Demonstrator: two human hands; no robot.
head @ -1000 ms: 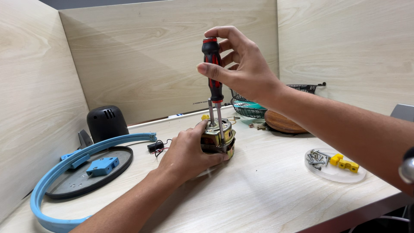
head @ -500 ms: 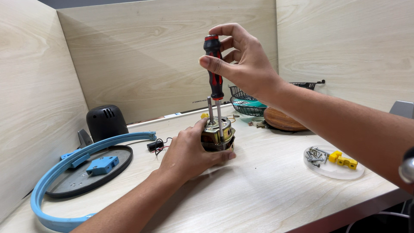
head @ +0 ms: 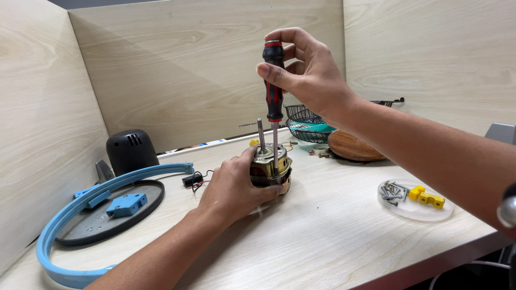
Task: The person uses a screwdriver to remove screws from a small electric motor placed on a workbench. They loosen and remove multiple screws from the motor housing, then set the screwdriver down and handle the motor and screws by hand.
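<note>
A small electric motor (head: 271, 164) with a brass-coloured casing and an upright steel shaft stands on the light wooden table (head: 333, 236). My left hand (head: 234, 188) wraps around its left side and holds it steady. My right hand (head: 306, 72) grips the top of a red and black screwdriver (head: 274, 86) with the fingertips. The screwdriver stands vertical, its tip resting on the motor's top face to the right of the shaft.
A blue ring (head: 91, 215) and a dark disc with a blue block (head: 126, 204) lie at the left. A black motor cover (head: 131, 150) stands behind them. A clear dish with screws and yellow parts (head: 414, 198) sits at the right. A wire basket (head: 306, 123) and wooden disc (head: 352, 145) are at the back.
My right hand's fingers have shifted around the screwdriver handle, as in turning it. My left hand and the motor stay in place.
</note>
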